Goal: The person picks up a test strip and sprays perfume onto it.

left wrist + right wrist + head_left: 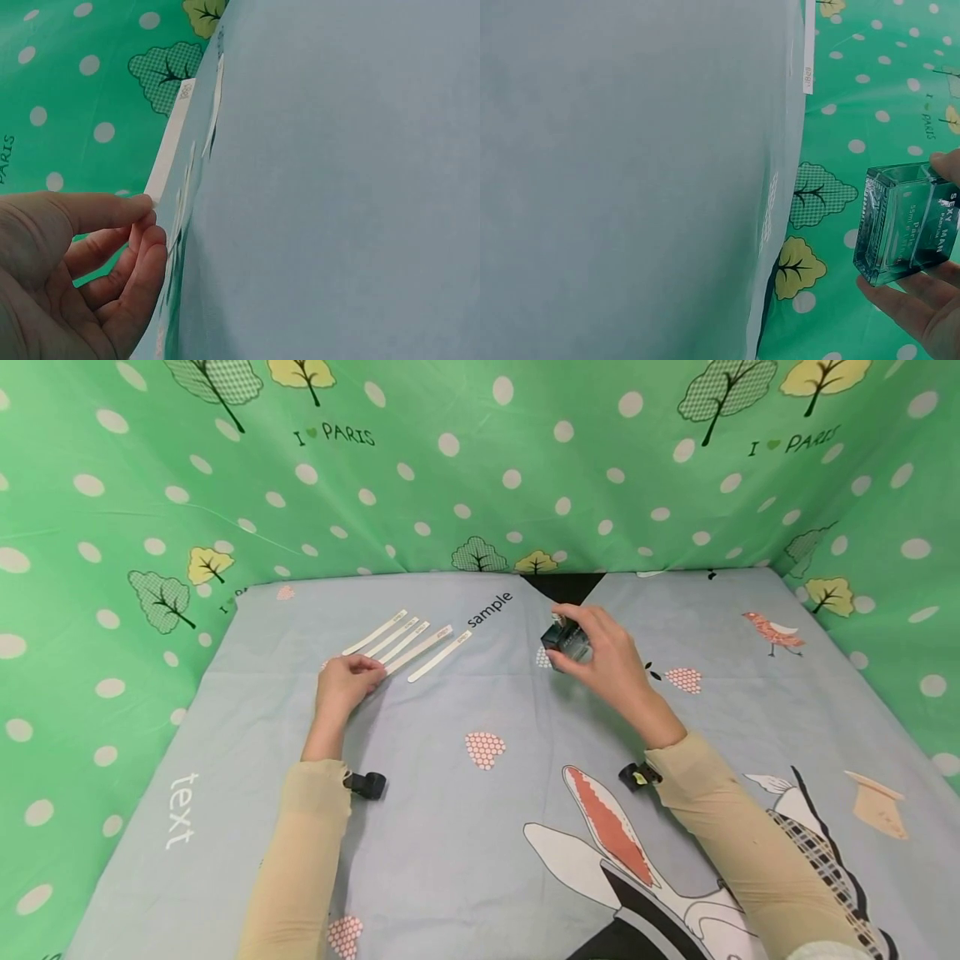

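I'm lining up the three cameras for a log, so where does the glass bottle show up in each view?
Head: the glass bottle is right of centre, near mid-height, in the right hand.
Left wrist: not in this picture.
Right wrist: at the right edge, a little below mid-height.
Shared landmark: the green dotted cloth, visible in all three.

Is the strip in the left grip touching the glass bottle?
Apart. The head view shows the strip in the left grip and the glass bottle in the right grip, with a loose strip and grey cloth between.
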Motion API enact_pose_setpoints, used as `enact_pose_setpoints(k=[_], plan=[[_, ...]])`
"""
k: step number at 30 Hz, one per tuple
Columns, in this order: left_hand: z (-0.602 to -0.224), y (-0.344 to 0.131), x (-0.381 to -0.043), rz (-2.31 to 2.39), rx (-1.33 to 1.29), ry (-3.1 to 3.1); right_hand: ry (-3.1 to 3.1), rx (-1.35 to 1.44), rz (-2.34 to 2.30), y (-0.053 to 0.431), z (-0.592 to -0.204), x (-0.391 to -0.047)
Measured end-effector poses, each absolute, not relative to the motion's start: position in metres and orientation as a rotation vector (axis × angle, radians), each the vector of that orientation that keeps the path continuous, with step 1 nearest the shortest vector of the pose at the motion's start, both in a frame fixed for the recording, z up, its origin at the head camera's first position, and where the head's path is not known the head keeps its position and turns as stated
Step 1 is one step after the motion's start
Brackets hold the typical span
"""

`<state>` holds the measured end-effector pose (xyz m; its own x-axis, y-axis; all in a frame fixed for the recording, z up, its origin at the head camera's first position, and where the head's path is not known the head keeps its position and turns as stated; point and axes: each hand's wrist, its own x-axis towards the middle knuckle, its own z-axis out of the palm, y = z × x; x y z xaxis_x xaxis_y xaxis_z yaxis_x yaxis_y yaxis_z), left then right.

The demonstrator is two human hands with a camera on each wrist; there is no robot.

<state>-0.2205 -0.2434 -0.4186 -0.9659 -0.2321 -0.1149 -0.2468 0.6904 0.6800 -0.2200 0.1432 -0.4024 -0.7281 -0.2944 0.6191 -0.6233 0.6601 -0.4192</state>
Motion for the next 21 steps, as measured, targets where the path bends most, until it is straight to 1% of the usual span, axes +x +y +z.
enact_pose_setpoints(k=[21], plan=[[-0.4089, -0.2354, -0.2196, 1.218, -0.309, 2.860, -2.365, 0.720, 0.859, 0.1395, -0.4024, -0.2191]])
